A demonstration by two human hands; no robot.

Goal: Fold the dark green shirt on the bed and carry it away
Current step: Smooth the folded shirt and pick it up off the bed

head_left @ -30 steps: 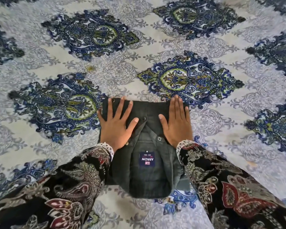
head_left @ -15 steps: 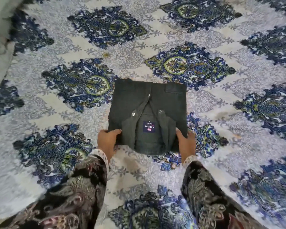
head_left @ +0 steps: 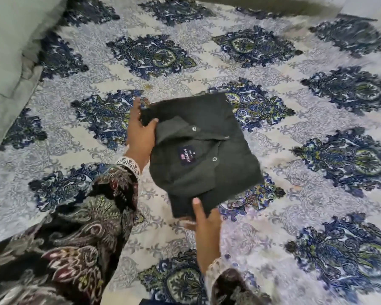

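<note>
The dark green shirt (head_left: 207, 150) is folded into a compact square, collar and blue label facing up, and is lifted and tilted above the bed. My left hand (head_left: 140, 133) grips its left edge, thumb on top and fingers underneath. My right hand (head_left: 205, 225) holds the near corner, thumb pressed on the top of the fabric and fingers hidden below. Both patterned sleeves reach in from the bottom of the view.
The bed (head_left: 317, 216) is covered by a white sheet with large blue and green medallions. A pale grey pillow (head_left: 11, 45) lies at the upper left. The bed's far edge and a dark strip run along the top right.
Both hands slid from pressing the shirt's top to its near edge, then took hold of it. The shirt has come up off the sheet and turned clockwise; the view has swung left.
</note>
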